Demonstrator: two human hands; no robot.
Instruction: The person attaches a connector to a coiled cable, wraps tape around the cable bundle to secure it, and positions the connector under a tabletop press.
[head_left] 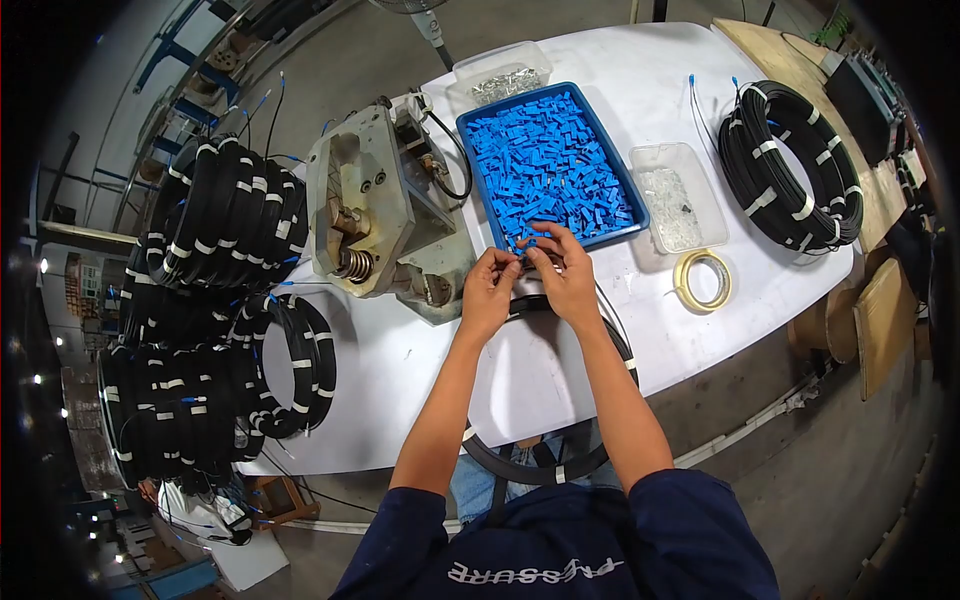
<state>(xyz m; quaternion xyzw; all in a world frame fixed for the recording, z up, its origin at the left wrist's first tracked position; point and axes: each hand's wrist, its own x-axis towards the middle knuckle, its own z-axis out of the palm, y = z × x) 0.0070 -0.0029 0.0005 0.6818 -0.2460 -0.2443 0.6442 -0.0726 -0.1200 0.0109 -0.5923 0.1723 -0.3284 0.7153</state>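
My left hand (489, 291) and my right hand (566, 280) meet at the near edge of a blue tray (641, 212), their fingertips pinched close together. A small blue plastic piece (521, 246) shows at the fingertips, largely covered by the fingers. What exactly the left fingertips grip is hidden. Many blue plastic pieces (550, 150) fill the tray. Below my hands, a black cable coil (540, 474) bound with white tape hangs partly over the table's front edge, against my lap.
A metal press-like machine (365, 200) stands left of the tray. Stacked black cable coils (215, 220) crowd the left side; another coil (792, 165) lies right. Clear bins (672, 158) (500, 72) hold small parts. A tape roll (702, 280) lies near the front edge.
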